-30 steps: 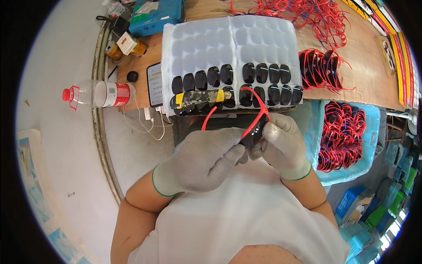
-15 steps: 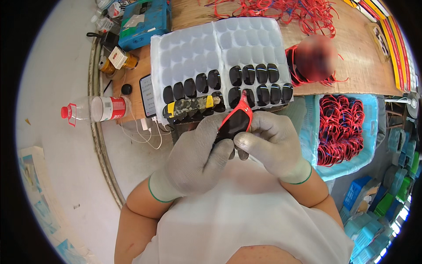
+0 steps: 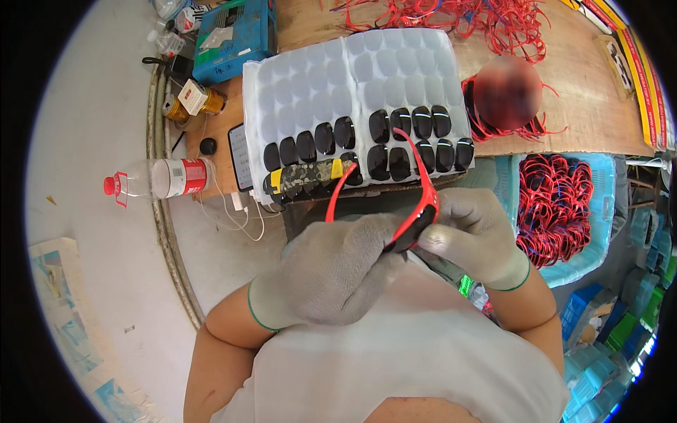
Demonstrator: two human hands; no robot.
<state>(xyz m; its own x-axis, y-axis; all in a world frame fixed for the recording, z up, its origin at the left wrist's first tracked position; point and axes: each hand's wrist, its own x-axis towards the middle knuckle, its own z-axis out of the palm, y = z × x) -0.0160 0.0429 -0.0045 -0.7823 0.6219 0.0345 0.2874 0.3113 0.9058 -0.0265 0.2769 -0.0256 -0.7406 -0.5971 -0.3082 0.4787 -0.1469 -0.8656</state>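
Between my two grey-gloved hands is a pair of red-framed sunglasses (image 3: 428, 200) with dark lenses, its temple arms pointing away from me. My left hand (image 3: 342, 264) is closed around one side of the frame and hides much of it. My right hand (image 3: 476, 233) pinches the other side near a dark lens. Just beyond, a white moulded lens tray (image 3: 350, 79) holds rows of loose dark lenses (image 3: 379, 162) in its near part. A camouflage-patterned strip with yellow bands (image 3: 310, 176) lies across the tray's near left.
On the right, a light-blue basket (image 3: 603, 211) is filled with red frames (image 3: 553, 204). More red frames (image 3: 458, 21) pile up on the wooden table (image 3: 578, 106). To the left are a phone (image 3: 240, 155), white cables, a plastic bottle (image 3: 159, 178) and a blue toolbox (image 3: 236, 42).
The sunglasses have turned, so both temple arms now show and the lens side faces right. Both hands have shifted slightly, the right one outward and to the right.
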